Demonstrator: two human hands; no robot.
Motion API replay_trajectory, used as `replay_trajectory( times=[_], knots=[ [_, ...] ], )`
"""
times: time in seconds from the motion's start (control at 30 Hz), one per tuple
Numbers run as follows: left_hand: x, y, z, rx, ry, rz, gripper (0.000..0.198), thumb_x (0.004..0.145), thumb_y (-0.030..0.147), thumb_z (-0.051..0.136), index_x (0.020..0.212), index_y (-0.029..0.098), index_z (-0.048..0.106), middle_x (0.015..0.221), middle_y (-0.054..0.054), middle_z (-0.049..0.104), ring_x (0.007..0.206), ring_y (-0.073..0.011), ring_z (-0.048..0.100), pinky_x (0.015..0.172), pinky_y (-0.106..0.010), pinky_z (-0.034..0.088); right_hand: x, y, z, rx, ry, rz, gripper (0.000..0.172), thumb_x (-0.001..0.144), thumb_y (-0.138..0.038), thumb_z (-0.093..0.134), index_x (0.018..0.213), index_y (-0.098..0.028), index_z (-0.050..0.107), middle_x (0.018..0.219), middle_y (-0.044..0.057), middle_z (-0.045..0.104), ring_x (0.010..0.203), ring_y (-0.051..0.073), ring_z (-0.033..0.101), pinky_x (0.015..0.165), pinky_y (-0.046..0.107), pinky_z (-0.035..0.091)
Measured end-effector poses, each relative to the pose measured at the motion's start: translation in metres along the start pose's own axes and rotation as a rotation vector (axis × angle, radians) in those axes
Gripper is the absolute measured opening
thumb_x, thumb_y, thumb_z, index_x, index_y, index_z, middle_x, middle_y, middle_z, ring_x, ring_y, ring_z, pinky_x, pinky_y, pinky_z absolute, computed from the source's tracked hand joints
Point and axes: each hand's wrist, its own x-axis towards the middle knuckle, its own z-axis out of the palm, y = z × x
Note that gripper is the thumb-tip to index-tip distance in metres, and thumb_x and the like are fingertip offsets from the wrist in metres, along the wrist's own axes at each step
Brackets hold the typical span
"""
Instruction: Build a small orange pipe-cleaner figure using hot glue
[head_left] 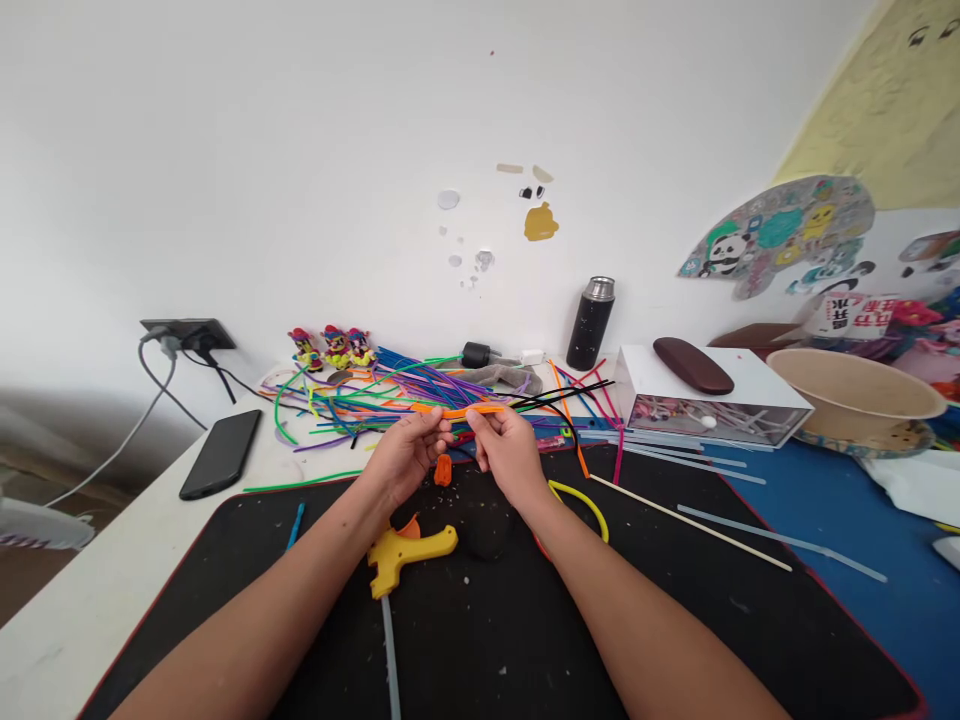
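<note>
Both my hands hold a bundle of orange pipe cleaners level above the back of the black mat. My left hand pinches it near the middle, and my right hand pinches it a little to the right. Below and between the hands lies a small coiled orange piece. A yellow glue gun with a clear glue stick in it rests on the mat by my left forearm. Behind the hands spreads a pile of coloured pipe cleaners. A yellow curved piece lies beside my right wrist.
A phone lies at left. Several small figurines and a black flask stand by the wall. At right are a white box with a brown case on top, a beige bowl, clear glue sticks and a thin wooden stick.
</note>
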Motion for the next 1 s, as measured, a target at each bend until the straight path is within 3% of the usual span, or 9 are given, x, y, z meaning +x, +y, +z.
replay_trajectory(
  times=[0.37,0.63,0.8,1.0],
  knots=[
    [-0.0031,0.0001,-0.003,0.061,-0.07,-0.006,0.014,0.081,0.014,0.083,0.073,0.01,0.072,0.064,-0.004,0.071,0.052,-0.0099,0.065,0.046,-0.015,0.052,-0.0015,-0.0065,-0.0006,0.034,-0.027,-0.006,0.036,0.086,-0.055,0.072,0.085,-0.019,0.063,0.049,-0.009,0.05,0.035,0.008,0.042,0.036,0.021,0.03],
    [-0.0057,0.0027,-0.007,0.236,-0.179,0.037,0.041,0.06,0.038,0.1,0.067,0.01,0.072,0.063,-0.005,0.071,0.05,-0.0097,0.063,0.047,-0.017,0.049,-0.0017,-0.006,-0.0023,0.065,-0.076,0.065,0.04,0.085,-0.058,0.073,0.081,-0.021,0.06,0.046,-0.01,0.047,0.034,0.008,0.04,0.036,0.02,0.026],
    [-0.0103,0.0044,-0.0046,0.363,-0.236,0.054,0.045,0.059,0.047,0.1,0.065,0.011,0.073,0.065,-0.006,0.072,0.053,-0.0109,0.064,0.05,-0.019,0.05,0.0004,-0.0034,-0.0047,0.1,-0.096,0.108,0.046,0.081,-0.064,0.075,0.079,-0.021,0.059,0.046,-0.01,0.046,0.034,0.008,0.04,0.036,0.02,0.026],
    [-0.0111,0.0072,-0.0049,0.427,-0.211,0.09,0.048,0.058,0.053,0.098,0.068,0.014,0.072,0.069,-0.005,0.073,0.057,-0.0125,0.066,0.054,-0.022,0.05,-0.001,-0.006,-0.0045,0.091,-0.141,0.112,0.05,0.08,-0.067,0.076,0.078,-0.021,0.057,0.045,-0.01,0.046,0.034,0.008,0.04,0.035,0.02,0.022]
  ],
)
